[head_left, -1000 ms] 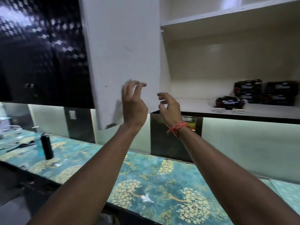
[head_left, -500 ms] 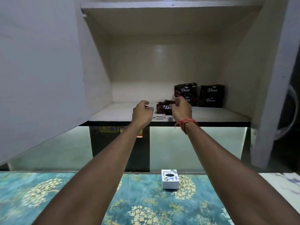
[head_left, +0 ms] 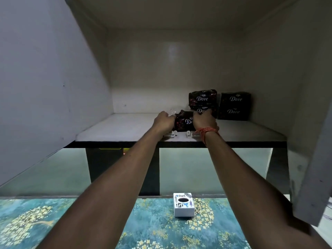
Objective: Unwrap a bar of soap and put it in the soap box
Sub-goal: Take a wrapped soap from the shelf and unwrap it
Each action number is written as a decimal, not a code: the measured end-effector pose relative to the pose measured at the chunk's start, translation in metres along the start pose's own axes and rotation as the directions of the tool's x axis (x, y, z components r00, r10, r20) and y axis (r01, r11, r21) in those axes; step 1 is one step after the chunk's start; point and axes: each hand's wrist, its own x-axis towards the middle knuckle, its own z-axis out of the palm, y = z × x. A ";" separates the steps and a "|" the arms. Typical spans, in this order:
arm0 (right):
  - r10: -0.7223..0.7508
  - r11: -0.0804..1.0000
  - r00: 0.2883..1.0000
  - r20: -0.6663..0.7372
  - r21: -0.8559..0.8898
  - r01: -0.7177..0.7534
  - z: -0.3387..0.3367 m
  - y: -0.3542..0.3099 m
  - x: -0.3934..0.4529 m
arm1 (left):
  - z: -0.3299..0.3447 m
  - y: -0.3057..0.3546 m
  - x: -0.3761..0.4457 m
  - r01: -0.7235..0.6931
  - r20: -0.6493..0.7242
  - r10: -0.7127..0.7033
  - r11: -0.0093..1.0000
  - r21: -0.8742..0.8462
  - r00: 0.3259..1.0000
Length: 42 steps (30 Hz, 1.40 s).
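Observation:
A dark wrapped Dove soap bar (head_left: pixel 183 121) lies near the front of the open cupboard's white shelf (head_left: pixel 116 129). My left hand (head_left: pixel 163 121) grips its left end and my right hand (head_left: pixel 204 121), with a red thread at the wrist, grips its right end. Both hands are closed on the wrapper. Behind it stand a stack of Dove soap packs (head_left: pixel 202 101) and a second stack of Dove packs (head_left: pixel 235 106) against the back wall. A small white box with stickers and a dark oval hole (head_left: pixel 183 204) sits on the counter below; I cannot tell if it is the soap box.
The open cupboard door (head_left: pixel 45 83) hangs at my left and another door edge (head_left: pixel 316 177) juts in at the right. Two small white latch fittings (head_left: pixel 179 134) sit on the shelf's front edge. A teal floral countertop (head_left: pixel 62 225) runs below.
Both hands reached from in front of the door into the cupboard and closed on the front soap bar. The view has shifted right and closer to the shelf.

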 end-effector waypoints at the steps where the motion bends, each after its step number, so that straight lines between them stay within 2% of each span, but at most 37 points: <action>1: 0.004 0.998 1.000 -0.008 0.068 -0.003 -0.002 -0.002 -0.002 | -0.001 -0.001 0.000 0.002 -0.013 -0.002 0.999 -0.035 1.000; 5: 0.000 0.965 0.998 -0.070 0.261 0.018 -0.010 -0.013 -0.020 | -0.015 0.004 -0.016 0.028 -0.053 -0.051 0.930 -0.367 0.997; 9: -0.056 0.894 0.986 -0.155 0.432 0.119 -0.007 -0.025 -0.054 | -0.032 0.006 -0.045 -0.056 -0.134 -0.030 0.802 -0.595 0.991; 15: -0.082 0.651 0.964 -0.253 0.718 0.244 -0.008 -0.019 -0.128 | -0.044 -0.021 -0.103 -0.287 -0.364 0.036 0.689 -0.665 0.931; 17: -0.129 0.634 0.965 -0.230 0.729 0.258 -0.001 -0.002 -0.149 | -0.042 -0.038 -0.123 -0.326 -0.387 0.060 0.664 -0.672 0.920; 20: -0.174 0.686 0.969 -0.174 0.684 0.246 0.015 0.037 -0.175 | -0.031 -0.074 -0.150 -0.331 -0.383 0.070 0.658 -0.676 0.921; 22: -0.157 0.730 0.980 -0.121 0.654 0.197 0.027 0.068 -0.191 | -0.019 -0.106 -0.162 -0.279 -0.360 0.019 0.669 -0.689 0.933; 25: -0.106 0.803 0.994 -0.013 0.588 0.093 0.049 0.117 -0.207 | 0.001 -0.156 -0.173 -0.130 -0.287 -0.094 0.729 -0.672 0.953; 28: -0.023 0.864 0.996 0.091 0.503 -0.026 0.075 0.165 -0.211 | 0.023 -0.208 -0.173 0.036 -0.159 -0.188 0.749 -0.662 0.969; 31: 0.059 0.896 0.977 0.203 0.421 -0.141 0.101 0.208 -0.208 | 0.044 -0.257 -0.170 0.204 -0.029 -0.287 0.743 -0.638 0.957; 34: 0.110 0.911 0.950 0.293 0.353 -0.214 0.128 0.249 -0.204 | 0.067 -0.303 -0.166 0.375 0.131 -0.371 0.724 -0.579 0.919; 37: 0.183 0.926 0.910 0.372 0.246 -0.287 0.155 0.286 -0.193 | 0.089 -0.343 -0.155 0.534 0.255 -0.474 0.680 -0.503 0.843; 39: 0.226 0.934 0.874 0.430 0.158 -0.320 0.170 0.307 -0.181 | 0.103 -0.363 -0.146 0.600 0.276 -0.538 0.652 -0.464 0.797; 42: 0.277 0.939 0.811 0.516 0.035 -0.343 0.189 0.330 -0.163 | 0.118 -0.383 -0.131 0.628 0.234 -0.596 0.632 -0.454 0.768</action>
